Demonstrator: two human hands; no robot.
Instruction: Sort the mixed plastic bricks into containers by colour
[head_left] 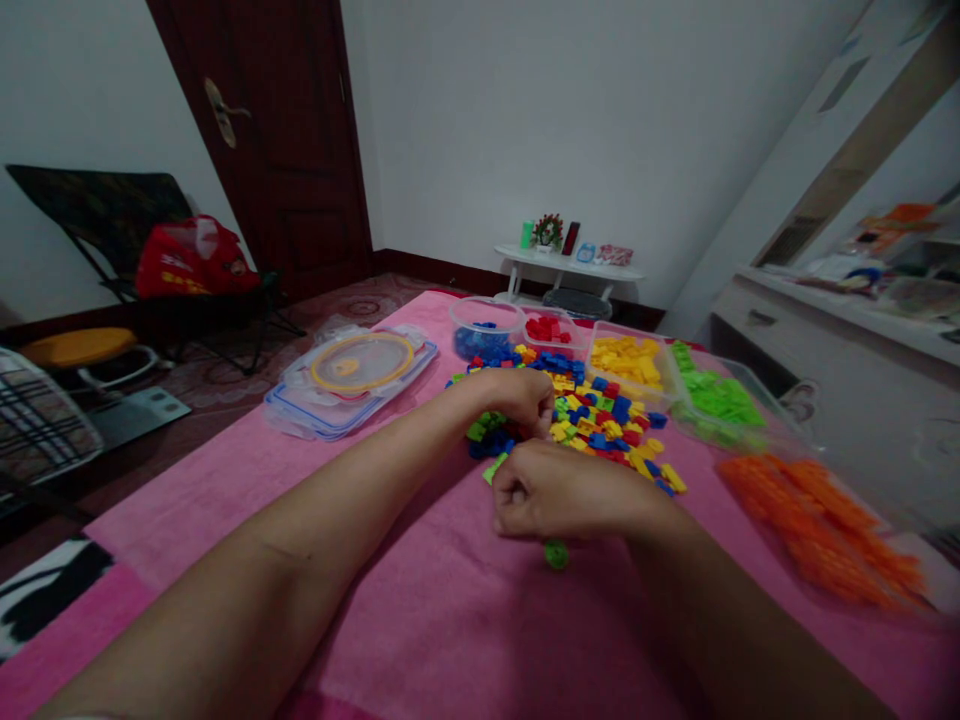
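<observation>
My left hand [529, 398] reaches over the pile of mixed toy building bricks [600, 418], fingers curled down among them; whatever they grip is hidden. Closer to me, my right hand [544, 490] is closed in a loose fist just above the pink cloth, and I cannot make out what lies inside it. A light green brick [495, 468] shows at its left edge; whether the fingers touch it is unclear. Below the right wrist lies a round green piece [556, 554]. Green and dark blue bricks [491, 440] sit under my left wrist.
Sorted bricks fill clear tubs along the back and right: blue [481, 342], red [549, 330], yellow [628, 360], green [720, 398] and orange [825, 530]. Stacked plastic lids [337, 405] lie on the pink cloth [202, 490] at left.
</observation>
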